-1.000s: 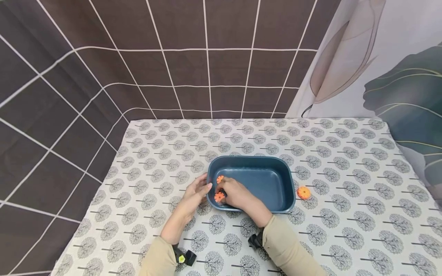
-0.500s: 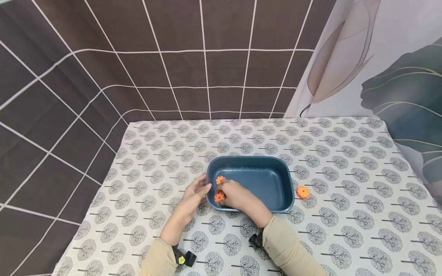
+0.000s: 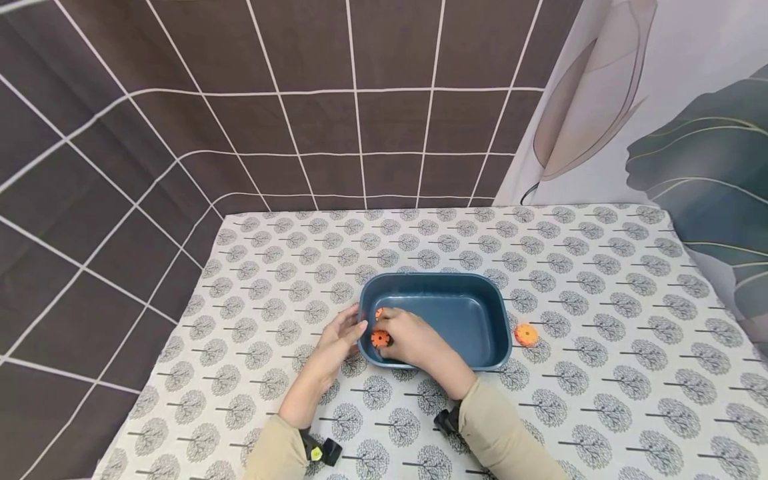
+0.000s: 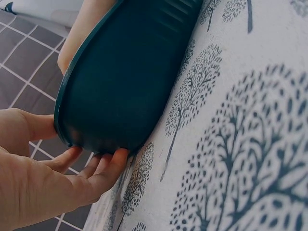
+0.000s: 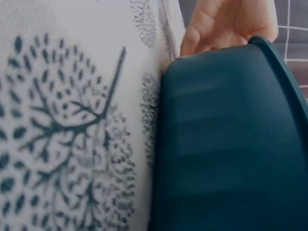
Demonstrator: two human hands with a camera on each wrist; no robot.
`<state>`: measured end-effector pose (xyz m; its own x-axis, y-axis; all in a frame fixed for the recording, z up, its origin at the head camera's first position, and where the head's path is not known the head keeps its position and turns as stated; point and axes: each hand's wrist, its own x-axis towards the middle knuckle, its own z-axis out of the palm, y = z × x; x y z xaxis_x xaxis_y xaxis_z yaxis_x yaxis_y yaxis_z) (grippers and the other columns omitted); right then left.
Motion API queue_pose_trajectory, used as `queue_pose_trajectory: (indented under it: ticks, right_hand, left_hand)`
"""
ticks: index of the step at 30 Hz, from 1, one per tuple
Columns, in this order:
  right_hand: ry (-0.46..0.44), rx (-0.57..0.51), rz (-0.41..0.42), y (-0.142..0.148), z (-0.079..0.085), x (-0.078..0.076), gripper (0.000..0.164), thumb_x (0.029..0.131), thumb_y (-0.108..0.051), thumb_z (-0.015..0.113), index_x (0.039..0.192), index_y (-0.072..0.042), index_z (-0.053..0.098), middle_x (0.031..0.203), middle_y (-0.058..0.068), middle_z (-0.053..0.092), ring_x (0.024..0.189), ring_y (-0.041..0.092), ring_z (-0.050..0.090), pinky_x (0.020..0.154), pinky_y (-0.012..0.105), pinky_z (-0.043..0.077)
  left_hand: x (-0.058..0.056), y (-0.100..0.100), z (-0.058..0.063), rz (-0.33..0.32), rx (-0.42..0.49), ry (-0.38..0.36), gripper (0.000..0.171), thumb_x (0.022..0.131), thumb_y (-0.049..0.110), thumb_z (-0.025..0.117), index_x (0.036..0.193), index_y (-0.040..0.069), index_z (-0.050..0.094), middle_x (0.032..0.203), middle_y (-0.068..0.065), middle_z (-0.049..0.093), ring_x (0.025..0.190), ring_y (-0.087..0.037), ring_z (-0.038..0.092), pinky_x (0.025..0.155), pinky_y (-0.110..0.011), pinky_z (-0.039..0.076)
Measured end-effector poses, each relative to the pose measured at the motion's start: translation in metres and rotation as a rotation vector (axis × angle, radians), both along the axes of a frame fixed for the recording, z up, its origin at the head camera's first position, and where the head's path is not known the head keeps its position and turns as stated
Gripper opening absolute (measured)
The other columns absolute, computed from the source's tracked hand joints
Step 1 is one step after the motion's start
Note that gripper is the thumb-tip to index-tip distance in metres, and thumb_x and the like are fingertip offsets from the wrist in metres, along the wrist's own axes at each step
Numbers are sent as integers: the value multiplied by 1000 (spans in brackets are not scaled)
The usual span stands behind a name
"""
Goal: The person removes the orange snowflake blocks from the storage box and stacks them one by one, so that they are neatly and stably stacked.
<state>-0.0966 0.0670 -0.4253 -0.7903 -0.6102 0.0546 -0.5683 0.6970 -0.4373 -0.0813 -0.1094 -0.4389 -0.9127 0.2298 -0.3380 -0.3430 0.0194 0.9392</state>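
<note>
A dark blue plastic basin [image 3: 468, 323] sits on the patterned cloth. My left hand [image 3: 337, 340] holds its left end, thumb at the rim and fingertips against the outer wall, as the left wrist view shows. Inside that end, my right hand [image 3: 411, 337] reaches down and pinches an orange notched disc [image 3: 380, 339] between thumb and fingers. A second orange disc [image 3: 379, 313] lies just behind, partly covered by the fingers. The right wrist view shows the outer wall of the basin [image 5: 226, 139] and the left hand [image 5: 231, 24] beyond; the right hand is hidden there.
Several orange discs, apparently stacked [image 3: 526, 335], stand on the cloth just right of the basin. The cloth [image 3: 600, 400] has a printed tree pattern. A dark gridded curtain [image 3: 396, 120] hangs behind and to the left, with a leaf-printed one [image 3: 708, 160] at right.
The pinched disc has shifted slightly back and left, and the right fingers now cover more of the second disc. The left hand and the basin stay in place.
</note>
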Motion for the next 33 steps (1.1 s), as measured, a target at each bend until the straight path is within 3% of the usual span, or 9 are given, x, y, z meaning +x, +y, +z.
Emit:
queue_pose_trajectory:
  ticks: [10,15,22,33]
  right_hand:
    - [107,-83,-18,18,18,3,33,73,-22,75,103,-10,70,100,0,63,91,17,61,82,32,53]
    - [125,-89,-56,38,17,0,33,73,-22,77,103,-9,70,100,0,63,90,16,62,82,32,53]
    - [106,-84,-131,64,20,-1,31,76,-23,77,104,-12,69,94,-4,59,74,12,56,64,26,49]
    - [192,-82,-197,107,21,8,32,72,-21,79,101,-10,70,97,-1,64,79,14,62,66,29,54]
  left_hand:
    - [0,2,1,0,-15,-2,58,92,24,56,144,10,32,140,-17,40,123,-31,44,99,-43,42]
    - [-1,3,1,12,-23,-6,59,92,25,57,144,11,32,141,-17,39,123,-32,45,100,-44,42]
    - [-1,0,2,29,-50,-12,58,92,23,56,144,11,32,141,-16,39,124,-31,44,99,-44,42]
    - [0,2,3,10,-48,-16,60,92,25,57,145,11,30,142,-17,37,123,-33,44,100,-45,41]
